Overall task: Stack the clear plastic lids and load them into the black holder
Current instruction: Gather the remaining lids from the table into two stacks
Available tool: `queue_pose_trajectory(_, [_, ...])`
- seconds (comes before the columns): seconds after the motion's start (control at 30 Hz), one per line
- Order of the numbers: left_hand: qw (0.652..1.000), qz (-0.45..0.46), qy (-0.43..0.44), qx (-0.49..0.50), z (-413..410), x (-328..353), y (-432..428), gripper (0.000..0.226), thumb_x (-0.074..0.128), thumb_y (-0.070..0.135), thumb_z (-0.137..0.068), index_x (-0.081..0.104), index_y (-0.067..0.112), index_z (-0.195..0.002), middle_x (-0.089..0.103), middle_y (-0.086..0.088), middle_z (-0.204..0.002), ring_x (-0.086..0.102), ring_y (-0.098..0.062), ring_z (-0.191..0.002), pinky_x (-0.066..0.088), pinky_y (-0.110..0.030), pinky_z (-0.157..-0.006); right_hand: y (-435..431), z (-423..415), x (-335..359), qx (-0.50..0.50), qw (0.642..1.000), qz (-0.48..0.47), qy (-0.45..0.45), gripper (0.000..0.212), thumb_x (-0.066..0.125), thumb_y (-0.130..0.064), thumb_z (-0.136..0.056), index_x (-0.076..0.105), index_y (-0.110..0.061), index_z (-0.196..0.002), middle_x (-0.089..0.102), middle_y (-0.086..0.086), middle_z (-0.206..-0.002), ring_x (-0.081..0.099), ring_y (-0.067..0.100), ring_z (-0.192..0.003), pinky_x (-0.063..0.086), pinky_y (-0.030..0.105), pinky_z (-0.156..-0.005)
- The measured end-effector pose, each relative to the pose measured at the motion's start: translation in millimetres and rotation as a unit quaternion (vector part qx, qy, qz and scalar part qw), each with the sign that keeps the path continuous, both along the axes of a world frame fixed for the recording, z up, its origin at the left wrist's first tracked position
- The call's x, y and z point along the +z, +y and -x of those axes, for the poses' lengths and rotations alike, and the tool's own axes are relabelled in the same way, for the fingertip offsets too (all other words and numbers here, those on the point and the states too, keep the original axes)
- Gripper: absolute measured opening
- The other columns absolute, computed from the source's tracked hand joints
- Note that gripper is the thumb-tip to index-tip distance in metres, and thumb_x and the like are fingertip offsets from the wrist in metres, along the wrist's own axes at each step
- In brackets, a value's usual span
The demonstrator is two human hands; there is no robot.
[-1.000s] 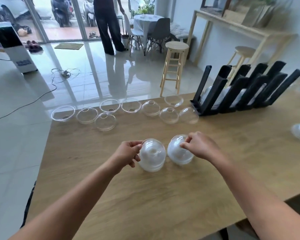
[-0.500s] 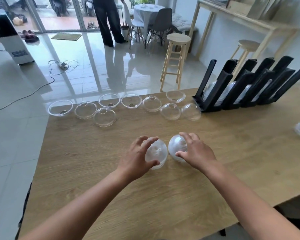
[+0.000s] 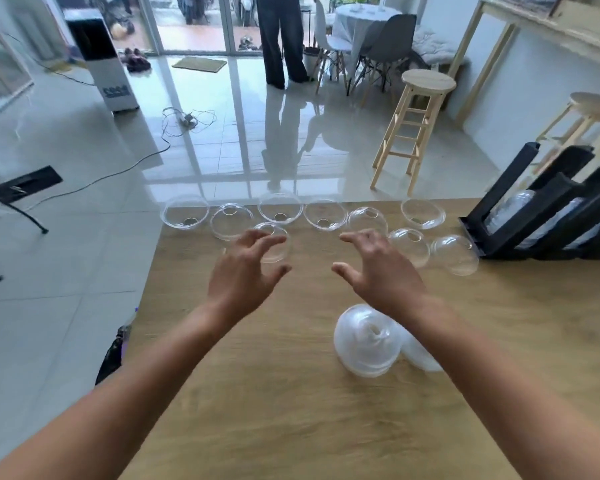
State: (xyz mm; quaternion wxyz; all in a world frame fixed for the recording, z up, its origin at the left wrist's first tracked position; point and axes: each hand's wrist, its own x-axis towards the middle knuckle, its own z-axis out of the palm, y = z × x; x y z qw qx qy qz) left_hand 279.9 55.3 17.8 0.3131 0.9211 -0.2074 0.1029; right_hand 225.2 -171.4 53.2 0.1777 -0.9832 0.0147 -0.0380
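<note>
Both arms reach over the table (image 3: 291, 410). Left hand (image 3: 246, 275) and right hand (image 3: 378, 271) are palms down, fingers spread, half-curled, gripping nothing. Stacked lids (image 3: 368, 341) sit at 5 o'clock, loose lids (image 3: 324, 214) at 12, black holder (image 3: 529, 157) at 2.

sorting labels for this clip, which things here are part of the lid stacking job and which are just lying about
Part of the job: loose clear lids in the far row; stack of lids nearest the camera; black holder; left hand and right hand, both open.

Just lying about: wooden stool, floor cables, doormat, white floor unit, chairs.
</note>
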Motion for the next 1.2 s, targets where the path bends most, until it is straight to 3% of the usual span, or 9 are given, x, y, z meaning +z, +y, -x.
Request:
queue_pose_trajectory(0.1, [0.987, -0.088, -0.031, 0.128, -59.2, 6.5, 54.5, 0.049, 0.075, 0.034, -0.077, 0.063, 0.025, -0.123, 0.056, -0.008, -0.118, 0.051, -0.03, -0.112, 0.043, -0.043, -0.095, 57.6, -56.9, -8.3, 0.077, 0.997, -0.004, 0.017, 0.051, 0.06, -0.047, -0.089, 0.052, -0.026, -0.135, 0.051, 0.005, -0.133, 0.043, 0.024, -0.128, 0.036, 0.039, -0.106])
queue_pose_trajectory(0.2, [0.959, -0.213, -0.003, 0.189, -104.0, -0.8, 96.0, 0.055, 0.073, 0.038, -0.077, 0.058, 0.024, -0.129, 0.053, -0.01, -0.123, 0.046, -0.033, -0.116, 0.037, -0.044, -0.096, 104.9, -108.2, -21.5, 0.122, 0.992, 0.032, 0.012, 0.05, 0.06, -0.045, -0.09, 0.054, -0.022, -0.134, 0.051, 0.008, -0.133, 0.042, 0.029, -0.127, 0.033, 0.042, -0.106])
queue_pose_trajectory(0.33, [0.928, -0.332, 0.033, 0.166, -132.4, -23.4, 119.0, 0.057, 0.068, 0.046, -0.079, 0.055, 0.027, -0.131, 0.05, -0.005, -0.128, 0.042, -0.028, -0.121, 0.037, -0.041, -0.097, 145.4, -164.7, -35.4, 0.14, 0.984, 0.108, -0.016, 0.048, 0.057, -0.042, -0.092, 0.053, -0.017, -0.133, 0.049, 0.013, -0.129, 0.041, 0.032, -0.123, 0.037, 0.044, -0.1])
queue_pose_trajectory(0.47, [0.929, -0.331, 0.036, 0.16, -142.8, -37.5, 125.3, 0.047, 0.066, 0.043, -0.082, 0.06, 0.028, -0.126, 0.052, -0.005, -0.123, 0.045, -0.027, -0.117, 0.04, -0.04, -0.093, 166.9, -198.3, -50.0, 0.147, 0.973, 0.18, -0.005, 0.044, 0.054, -0.042, -0.094, 0.055, -0.013, -0.128, 0.045, 0.014, -0.13, 0.038, 0.032, -0.123, 0.035, 0.043, -0.098])
queue_pose_trajectory(0.63, [0.95, -0.255, 0.036, 0.179, -143.4, -44.0, 130.9, 0.019, 0.061, 0.031, -0.088, 0.069, 0.02, -0.102, 0.056, -0.008, -0.108, 0.054, -0.03, -0.103, 0.048, -0.041, -0.079, 175.7, -212.9, -64.0, 0.153, 0.966, 0.206, 0.025, 0.043, 0.055, -0.04, -0.094, 0.054, -0.012, -0.127, 0.041, 0.014, -0.134, 0.036, 0.031, -0.126, 0.033, 0.042, -0.101])
queue_pose_trajectory(0.87, [0.969, -0.142, 0.015, 0.203, -132.1, -26.9, 143.2, 0.014, 0.059, 0.027, -0.091, 0.069, 0.019, -0.096, 0.062, -0.006, -0.101, 0.062, -0.029, -0.089, 0.047, -0.036, -0.07, 173.3, -194.1, -53.9, 0.181, 0.977, 0.112, -0.007, 0.038, 0.059, -0.042, -0.091, 0.059, -0.016, -0.12, 0.039, 0.011, -0.142, 0.036, 0.029, -0.131, 0.032, 0.044, -0.105])
queue_pose_trajectory(1.07, [0.973, 0.061, 0.037, 0.219, -103.3, 14.3, 119.6, 0.017, 0.051, 0.02, -0.095, 0.067, 0.02, -0.098, 0.07, -0.002, -0.09, 0.064, -0.022, -0.081, 0.047, -0.031, -0.075, 119.0, -156.5, -10.2, 0.075, 0.988, -0.137, -0.012, 0.031, 0.061, -0.048, -0.088, 0.066, -0.02, -0.1, 0.046, 0.006, -0.139, 0.04, 0.022, -0.131, 0.035, 0.045, -0.106])
queue_pose_trajectory(1.13, [0.96, 0.188, 0.103, 0.179, -85.6, 29.7, 97.4, 0.021, 0.047, 0.016, -0.097, 0.067, 0.019, -0.103, 0.068, 0.001, -0.081, 0.065, -0.017, -0.069, 0.055, -0.034, -0.07, 88.9, -135.7, 5.2, 0.048, 0.983, -0.178, -0.017, 0.025, 0.062, -0.047, -0.088, 0.064, -0.023, -0.094, 0.052, 0.004, -0.13, 0.044, 0.018, -0.126, 0.037, 0.039, -0.103])
queue_pose_trajectory(1.2, [0.922, 0.306, 0.201, 0.125, -63.0, 41.4, 71.3, 0.024, 0.045, 0.011, -0.098, 0.065, 0.011, -0.111, 0.064, -0.003, -0.076, 0.062, -0.016, -0.06, 0.059, -0.038, -0.063, 55.6, -109.6, 17.6, 0.026, 0.979, -0.202, -0.029, 0.021, 0.066, -0.043, -0.086, 0.063, -0.023, -0.09, 0.056, 0.002, -0.116, 0.05, 0.016, -0.117, 0.039, 0.031, -0.094])
